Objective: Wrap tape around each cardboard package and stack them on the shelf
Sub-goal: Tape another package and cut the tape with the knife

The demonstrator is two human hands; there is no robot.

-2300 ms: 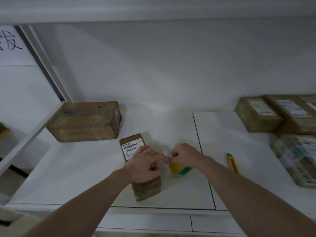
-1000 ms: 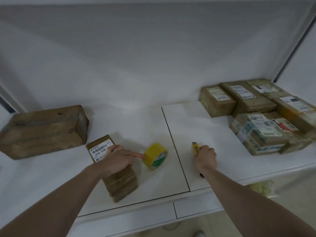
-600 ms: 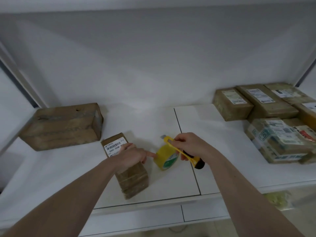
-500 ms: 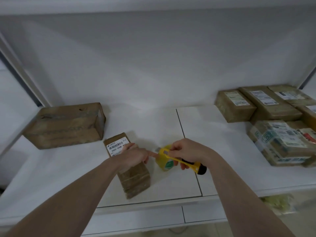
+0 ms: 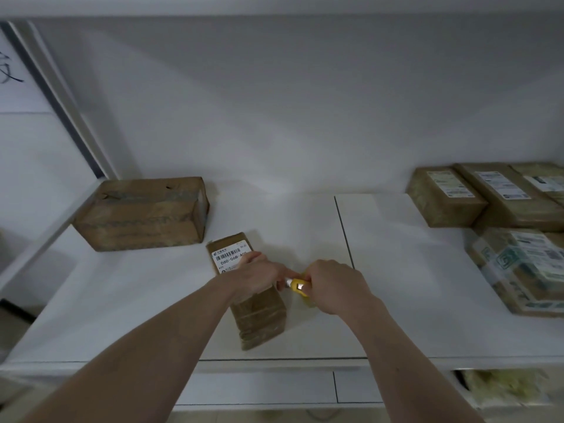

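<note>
Head view: right hand (image 5: pixel 332 285) gripping cutter (image 5: pixel 296 284) now meets left hand (image 5: pixel 259 274) pressing package (image 5: pixel 253 297).

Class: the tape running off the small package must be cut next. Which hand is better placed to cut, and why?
Right. The right hand already grips the yellow utility knife, its tip at the package's edge. The left hand rests on the small package, steadying it.
</note>
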